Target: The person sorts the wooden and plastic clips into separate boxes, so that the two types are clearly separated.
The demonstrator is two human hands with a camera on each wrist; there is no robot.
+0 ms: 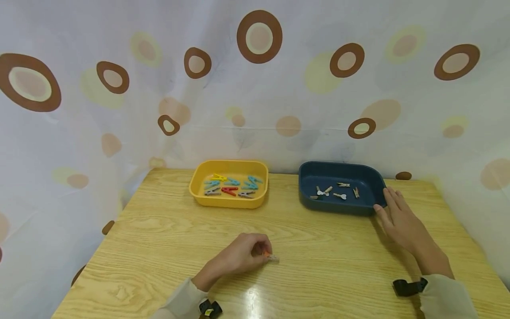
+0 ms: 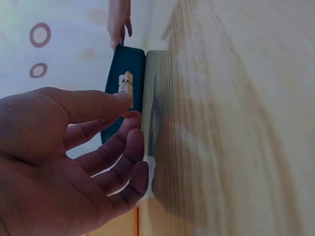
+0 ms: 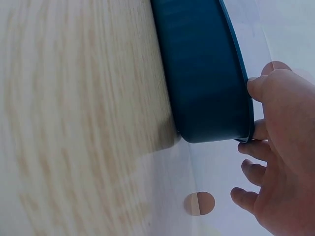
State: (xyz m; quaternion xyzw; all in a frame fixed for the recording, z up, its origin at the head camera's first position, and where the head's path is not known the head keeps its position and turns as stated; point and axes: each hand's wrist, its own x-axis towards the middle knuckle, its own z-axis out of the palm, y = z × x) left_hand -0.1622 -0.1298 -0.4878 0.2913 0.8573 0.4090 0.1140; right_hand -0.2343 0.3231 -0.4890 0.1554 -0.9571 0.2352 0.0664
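My left hand (image 1: 248, 253) is over the front middle of the table, pinching a small wooden clothespin (image 1: 273, 257) between thumb and fingertips. In the left wrist view the pale end of the clothespin (image 2: 126, 83) sticks out past the thumb, and a bit of orange shows at the fingertips. My right hand (image 1: 403, 223) touches the near right corner of the dark blue tray (image 1: 338, 207), its fingers extended along the side. Thumb and fingertips meet the tray's rim (image 3: 248, 91) in the right wrist view. Several small wooden clothespins (image 1: 343, 184), some with white hearts, lie inside that tray.
A yellow tray (image 1: 228, 203) stands left of the blue one, holding several plastic clothespins (image 1: 229, 191) in blue, red, yellow and grey. Both trays are at the back of the wood-grain table (image 1: 167, 248), against a patterned cloth (image 1: 223, 102).
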